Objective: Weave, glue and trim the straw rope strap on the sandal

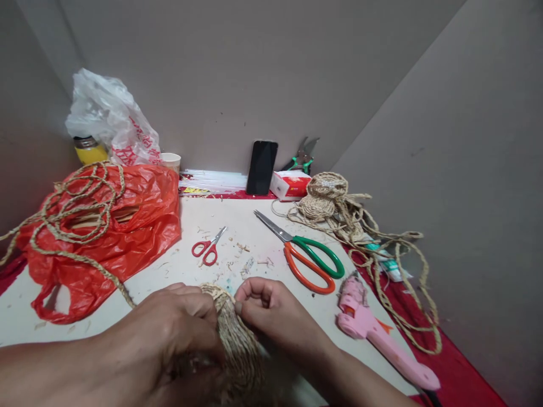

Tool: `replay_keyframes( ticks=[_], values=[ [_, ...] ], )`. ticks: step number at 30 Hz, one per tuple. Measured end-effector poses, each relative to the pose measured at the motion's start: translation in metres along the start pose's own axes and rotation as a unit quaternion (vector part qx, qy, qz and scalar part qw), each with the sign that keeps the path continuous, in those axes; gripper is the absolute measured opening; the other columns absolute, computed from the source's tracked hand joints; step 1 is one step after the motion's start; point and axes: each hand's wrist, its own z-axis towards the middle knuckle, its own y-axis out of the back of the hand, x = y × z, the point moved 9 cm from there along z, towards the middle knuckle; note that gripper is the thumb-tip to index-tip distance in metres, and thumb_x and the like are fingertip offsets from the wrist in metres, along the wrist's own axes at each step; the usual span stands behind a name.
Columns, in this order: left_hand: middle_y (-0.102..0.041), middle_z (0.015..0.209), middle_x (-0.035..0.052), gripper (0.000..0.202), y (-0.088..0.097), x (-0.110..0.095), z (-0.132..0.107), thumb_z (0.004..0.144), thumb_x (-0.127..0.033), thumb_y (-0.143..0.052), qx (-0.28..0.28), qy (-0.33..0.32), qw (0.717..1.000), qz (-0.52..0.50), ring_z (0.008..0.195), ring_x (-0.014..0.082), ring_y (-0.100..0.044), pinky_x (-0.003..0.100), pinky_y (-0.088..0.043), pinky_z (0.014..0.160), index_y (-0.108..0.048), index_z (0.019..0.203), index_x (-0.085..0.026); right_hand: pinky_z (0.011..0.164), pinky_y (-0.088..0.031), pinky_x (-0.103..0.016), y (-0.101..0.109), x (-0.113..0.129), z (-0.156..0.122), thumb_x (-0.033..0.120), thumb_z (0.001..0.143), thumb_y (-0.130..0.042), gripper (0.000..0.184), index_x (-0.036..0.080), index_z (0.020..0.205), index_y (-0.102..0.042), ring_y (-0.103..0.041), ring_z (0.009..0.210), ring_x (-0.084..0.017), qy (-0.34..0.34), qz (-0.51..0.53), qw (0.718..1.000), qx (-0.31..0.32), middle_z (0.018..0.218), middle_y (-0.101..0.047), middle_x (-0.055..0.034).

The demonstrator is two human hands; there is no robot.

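**Trainee:** Where is the workpiece sitting, and which step is being carried out?

**Instructor:** The straw piece (pixel 240 342) is sitting between the two hands at the near side of the pale work surface (pixel 220 207); contact with the surface is not showing. The left hand (pixel 176 328) is grasping its left side, some fingertips being hidden. The right hand (pixel 271 308) is apparently pinching its upper right edge between thumb and curled fingers. In the instructor's judgement, fine fingertip work on that edge is under way.

**Trainee:** What is the next move calling for?

**Instructor:** By judgement, it is calling for a steady left grip and small, controlled right-hand motion. Small red scissors (pixel 211 243) are lying beyond the piece, large shears (pixel 292 239) beyond the right hand, and a pink glue gun (pixel 382 341) farther right. Neither hand is touching them.

**Trainee:** Which containers are standing outward from there?

**Instructor:** On the left, a red plastic bag (pixel 158 192) is bearing loose braided rope (pixel 80 258); tan flat pieces (pixel 125 215) are showing at its folds, possibly inside. Behind it, a translucent bag (pixel 106 110) is partly covering a yellow container (pixel 91 153), whose contents are not showing. A paper cup (pixel 171 161) is standing beside the translucent bag, its inside unseen.
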Motion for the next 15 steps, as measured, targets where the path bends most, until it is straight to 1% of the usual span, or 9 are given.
replay_keyframes(
  ticks=[3,7,11,13,15],
  values=[
    [-0.062,0.077,-0.0010,0.014,-0.009,0.000,-0.001,0.083,-0.010,-0.056,0.076,-0.001,0.997,-0.007,0.070,0.0097,-0.057,0.014,-0.044,0.065,-0.064,0.079,-0.020,0.040,-0.020,-0.017,0.004,0.004,0.000,0.018,0.063,-0.056,0.003,0.017,0.065,-0.054,-0.033,0.038,-0.003,0.020,0.010,1.000,-0.016,0.043,-0.043,0.0107],
    [-0.063,0.091,0.0000,0.023,-0.012,0.011,-0.005,0.088,-0.010,-0.051,0.159,0.017,0.987,-0.002,0.084,0.0113,-0.058,0.015,-0.045,0.076,-0.066,0.096,-0.024,0.039,-0.020,-0.017,0.009,0.004,0.002,0.017,0.065,-0.058,0.004,0.017,0.066,-0.054,-0.033,0.038,-0.003,0.035,0.031,0.998,-0.030,0.043,-0.043,0.0109],
    [-0.063,0.104,0.0008,0.035,-0.007,0.015,-0.007,0.087,-0.006,-0.050,0.197,0.011,0.980,-0.031,0.098,0.0135,-0.058,0.016,-0.043,0.089,-0.066,0.108,-0.028,0.040,-0.022,-0.018,0.012,0.001,0.004,0.020,0.067,-0.060,0.006,0.017,0.066,-0.055,-0.034,0.038,-0.004,0.043,0.032,0.998,-0.039,0.044,-0.043,0.0103],
    [-0.064,0.107,0.0009,0.040,-0.004,0.014,-0.007,0.086,-0.004,-0.051,0.215,0.004,0.975,-0.054,0.100,0.0149,-0.059,0.018,-0.043,0.091,-0.066,0.112,-0.030,0.040,-0.023,-0.018,0.012,0.000,0.005,0.021,0.069,-0.061,0.007,0.016,0.067,-0.056,-0.035,0.038,-0.004,0.047,0.031,0.998,-0.039,0.045,-0.043,0.0098],
    [-0.065,0.109,0.0018,0.039,-0.002,0.016,-0.007,0.085,-0.006,-0.054,0.230,0.006,0.970,-0.077,0.101,0.0163,-0.061,0.019,-0.045,0.091,-0.067,0.113,-0.030,0.040,-0.024,-0.018,0.012,0.000,0.005,0.023,0.069,-0.061,0.009,0.016,0.067,-0.056,-0.035,0.039,-0.005,0.053,0.040,0.997,-0.043,0.046,-0.044,0.0093]
  ],
)
